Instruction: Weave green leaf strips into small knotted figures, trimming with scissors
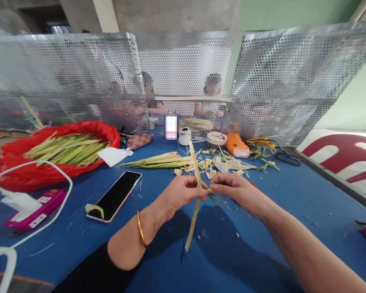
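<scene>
My left hand (pixel 186 192) pinches a long pale plant strip (pixel 193 228), which stands nearly upright with one end above the fingers and the other hanging below. Close against it, my right hand (pixel 232 189) has its thumb and fingers closed on a small greenish woven piece (pixel 212 195) of the same leaf material. Part of that piece is covered by the fingertips. Just beyond the hands lie a bundle of long green leaves (pixel 158 161) and a scatter of cut pale scraps (pixel 212 162).
On the left, a red plastic bag (pixel 15 162) holds many leaves, near a purple power strip (pixel 45 207) with white cables. A phone (pixel 116 197) lies left of my arm. An orange packet (pixel 236 144) and round tin (pixel 216 138) stand behind. Two people sit past a perforated metal screen (pixel 186 69).
</scene>
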A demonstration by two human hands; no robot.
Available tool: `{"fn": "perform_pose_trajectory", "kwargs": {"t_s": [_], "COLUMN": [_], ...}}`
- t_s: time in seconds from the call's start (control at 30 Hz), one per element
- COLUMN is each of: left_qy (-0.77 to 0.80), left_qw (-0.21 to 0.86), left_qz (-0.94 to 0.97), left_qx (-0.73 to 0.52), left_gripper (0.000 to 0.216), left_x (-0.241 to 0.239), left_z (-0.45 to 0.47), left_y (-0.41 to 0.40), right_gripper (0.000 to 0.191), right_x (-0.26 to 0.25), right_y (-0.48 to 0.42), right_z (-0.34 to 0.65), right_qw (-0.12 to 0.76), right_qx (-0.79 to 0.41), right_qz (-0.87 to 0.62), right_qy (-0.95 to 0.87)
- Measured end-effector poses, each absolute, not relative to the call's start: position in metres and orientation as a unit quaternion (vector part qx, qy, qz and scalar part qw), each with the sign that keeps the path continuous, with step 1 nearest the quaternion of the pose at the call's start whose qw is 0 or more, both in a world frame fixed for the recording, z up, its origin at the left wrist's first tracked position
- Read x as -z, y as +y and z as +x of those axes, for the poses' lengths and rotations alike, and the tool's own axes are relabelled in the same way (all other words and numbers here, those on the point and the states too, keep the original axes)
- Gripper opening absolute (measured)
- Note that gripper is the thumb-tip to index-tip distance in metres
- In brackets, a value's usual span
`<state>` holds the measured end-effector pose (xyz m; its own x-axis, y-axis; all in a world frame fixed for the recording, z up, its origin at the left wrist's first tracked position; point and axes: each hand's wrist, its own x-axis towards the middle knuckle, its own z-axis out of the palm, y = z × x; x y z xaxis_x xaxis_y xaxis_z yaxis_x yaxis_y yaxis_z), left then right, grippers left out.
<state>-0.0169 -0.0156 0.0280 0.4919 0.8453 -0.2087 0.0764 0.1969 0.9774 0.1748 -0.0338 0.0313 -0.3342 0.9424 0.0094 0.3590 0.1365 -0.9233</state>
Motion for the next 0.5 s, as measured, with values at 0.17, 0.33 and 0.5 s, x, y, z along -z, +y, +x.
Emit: {"fn": "perform_pose_trajectory", "kwargs": {"t_s": [0.17,0.33,0.5], "left_qy": [0.398,0.416,0.453], "left_qw": [0.656,0.654,0.631], "left_qz": [0.585,0.588,0.575], "left_qx": [-0.264,-0.23,-0.258], "left_gripper": [0.028,0.021,0.008], "left_x": [-0.03,-0.027,-0.024], "left_z": [-0.016,-0.016,-0.014], "left_y": [-0.02,-0.022,-0.02], "right_gripper": [0.023,0.019,0.019], "right_x": [-0.026,-0.017,-0.016], "right_y": [-0.033,-0.032,-0.029], "right_z": [0.169,0.166,0.169], "right_qw": [0.311,0.325,0.319], "right_qx": [-0.372,-0.291,-0.225], "right_qz": [-0.496,-0.493,-0.545], "right_qy": [-0.72,-0.752,-0.742]}}
